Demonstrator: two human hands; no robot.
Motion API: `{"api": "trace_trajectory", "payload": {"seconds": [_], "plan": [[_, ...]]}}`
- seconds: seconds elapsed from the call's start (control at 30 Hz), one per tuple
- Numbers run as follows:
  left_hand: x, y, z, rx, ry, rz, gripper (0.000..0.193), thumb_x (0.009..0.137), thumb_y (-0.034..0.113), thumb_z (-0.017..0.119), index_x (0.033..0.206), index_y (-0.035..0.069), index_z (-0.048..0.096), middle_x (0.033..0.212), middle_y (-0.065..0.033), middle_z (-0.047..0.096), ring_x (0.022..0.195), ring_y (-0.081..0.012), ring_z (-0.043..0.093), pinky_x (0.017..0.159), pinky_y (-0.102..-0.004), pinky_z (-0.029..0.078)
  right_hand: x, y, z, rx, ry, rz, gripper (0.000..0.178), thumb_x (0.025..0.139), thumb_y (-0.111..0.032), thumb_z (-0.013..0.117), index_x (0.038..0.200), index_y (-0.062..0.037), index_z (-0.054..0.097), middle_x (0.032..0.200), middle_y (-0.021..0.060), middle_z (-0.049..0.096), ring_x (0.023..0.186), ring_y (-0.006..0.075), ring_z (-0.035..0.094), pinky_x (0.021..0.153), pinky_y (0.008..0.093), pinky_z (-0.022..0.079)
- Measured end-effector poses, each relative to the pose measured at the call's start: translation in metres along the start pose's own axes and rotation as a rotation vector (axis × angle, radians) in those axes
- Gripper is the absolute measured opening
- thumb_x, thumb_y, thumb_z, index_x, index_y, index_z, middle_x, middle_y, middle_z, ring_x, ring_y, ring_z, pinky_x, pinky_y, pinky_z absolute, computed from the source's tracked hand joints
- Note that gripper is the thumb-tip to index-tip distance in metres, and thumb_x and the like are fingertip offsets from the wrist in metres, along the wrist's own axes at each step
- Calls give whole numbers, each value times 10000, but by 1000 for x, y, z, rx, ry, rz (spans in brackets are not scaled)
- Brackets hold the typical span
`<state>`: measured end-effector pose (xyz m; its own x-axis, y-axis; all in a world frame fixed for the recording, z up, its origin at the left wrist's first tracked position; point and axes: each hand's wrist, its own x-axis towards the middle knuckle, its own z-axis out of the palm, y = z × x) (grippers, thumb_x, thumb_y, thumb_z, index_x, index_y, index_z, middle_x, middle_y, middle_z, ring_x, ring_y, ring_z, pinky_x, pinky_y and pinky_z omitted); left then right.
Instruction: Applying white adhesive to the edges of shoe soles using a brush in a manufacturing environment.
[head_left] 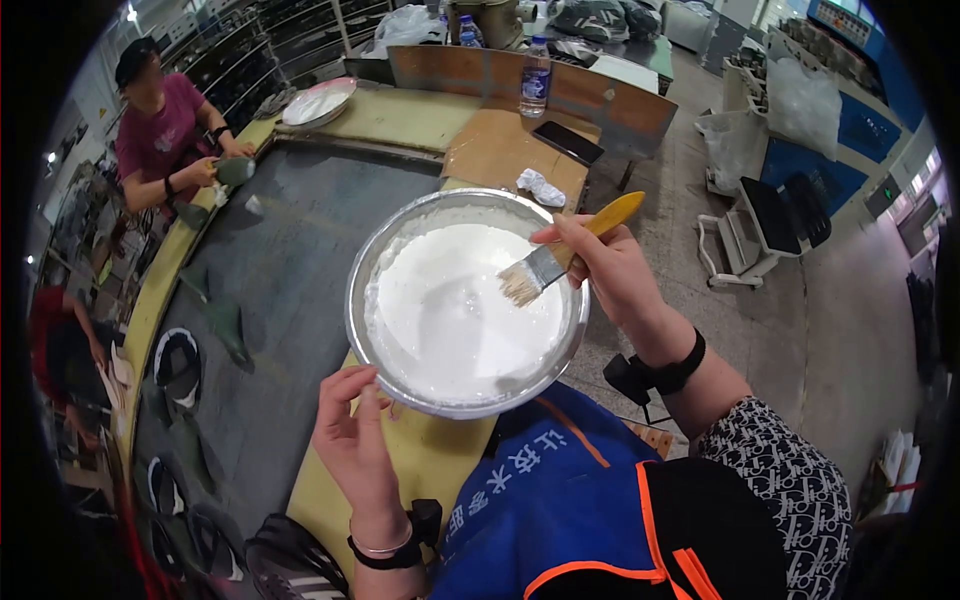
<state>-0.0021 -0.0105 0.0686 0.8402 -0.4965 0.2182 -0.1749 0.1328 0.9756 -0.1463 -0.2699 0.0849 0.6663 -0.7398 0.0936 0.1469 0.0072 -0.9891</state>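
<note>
A wide metal bowl (358, 330) of thick white liquid (450, 300) stands in front of me, partly over the yellow ledge (405, 455). Above its right side, my right hand (610, 265) grips a flat paintbrush (543, 270) by its wooden handle. The pale bristles point down and left over the liquid; whether they touch it is hard to tell. At the bowl's near left rim is my left hand (355, 430), its fingers curled and the index fingertip and thumb against the edge.
Left of the bowl, a dark belt (300, 220) carries several shoe pieces (178, 365). Beyond the bowl lie crumpled white paper (540, 187), a phone (568, 142) and a water bottle (535, 78). Across the belt, a person (165, 130) holds a green shoe piece near another white-filled bowl (320, 101).
</note>
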Motion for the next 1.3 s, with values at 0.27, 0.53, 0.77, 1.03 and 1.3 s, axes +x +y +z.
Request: {"api": "trace_trajectory", "payload": {"seconds": [0.27,0.53,0.77,1.03,1.3], "plan": [[-57,36,-36,266,227,234,139,917,-24,538,1001,-13,648,1033,-86,599,941,-149,563,767,-274,474,-23,21,9,-180,120,-221,296,987,-327,565,1062,-72,696,838,-14,643,620,26,442,551,197,386],[-150,54,-182,739,581,114,283,865,-115,476,1063,-2,643,1090,-77,607,976,-133,584,795,-228,465,-6,54,-24,-26,124,-201,467,1048,-396,363,1419,-126,448,1117,-14,590,907,60,554,791,218,443],[-263,78,-255,1259,422,-321,764,680,-97,628,1401,79,448,1430,-157,460,1347,-308,424,1068,-416,367,32,66,-32,247,-40,1,478,1049,-362,410,1436,-83,431,1228,56,586,954,85,591,835,214,490],[-227,46,-246,1540,471,-562,550,745,-89,523,1277,48,496,1114,-276,615,1037,-463,587,817,-480,475,24,79,-34,131,-25,28,416,991,-267,577,1337,-42,518,1034,44,621,850,71,602,763,205,505],[-213,109,-246,1414,605,-99,628,785,-85,484,1406,-53,390,1305,-257,536,1187,-315,545,1036,-381,392,-4,60,7,-242,-117,-15,275,874,-201,703,1024,25,655,795,36,655,696,118,627,622,251,496]]}}
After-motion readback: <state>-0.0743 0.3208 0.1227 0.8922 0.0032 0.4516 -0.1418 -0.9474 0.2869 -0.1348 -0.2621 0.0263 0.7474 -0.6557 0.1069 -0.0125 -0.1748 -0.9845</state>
